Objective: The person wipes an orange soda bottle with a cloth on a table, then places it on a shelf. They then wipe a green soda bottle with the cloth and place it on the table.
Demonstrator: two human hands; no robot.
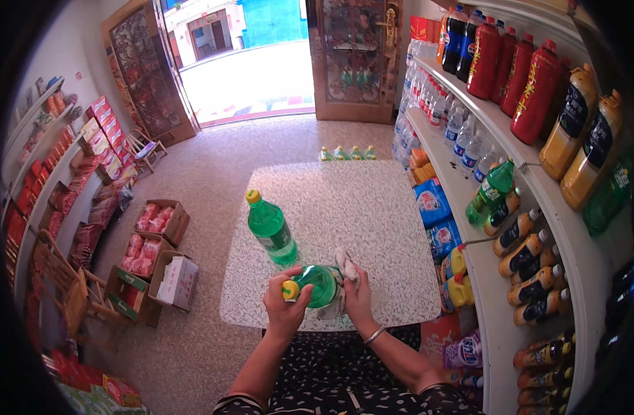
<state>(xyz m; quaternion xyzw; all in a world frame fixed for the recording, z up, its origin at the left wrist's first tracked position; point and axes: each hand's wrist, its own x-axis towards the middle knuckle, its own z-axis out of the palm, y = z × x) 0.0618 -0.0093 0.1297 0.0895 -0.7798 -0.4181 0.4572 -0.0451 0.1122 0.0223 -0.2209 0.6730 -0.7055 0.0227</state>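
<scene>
My left hand grips a green plastic soda bottle around its neck, just by the yellow cap. The bottle is tilted with its cap towards me and to the left. In my right hand is a light, crumpled cloth, pressed to the bottle's lower part; some of the cloth shows beneath the bottle. A second green soda bottle with a yellow cap stands upright on the speckled table, behind my left hand.
Shelves of drink bottles run along the right. Several green bottles stand beyond the table's far edge. Cardboard boxes, a wooden chair and stocked shelves are at the left. An open doorway lies ahead.
</scene>
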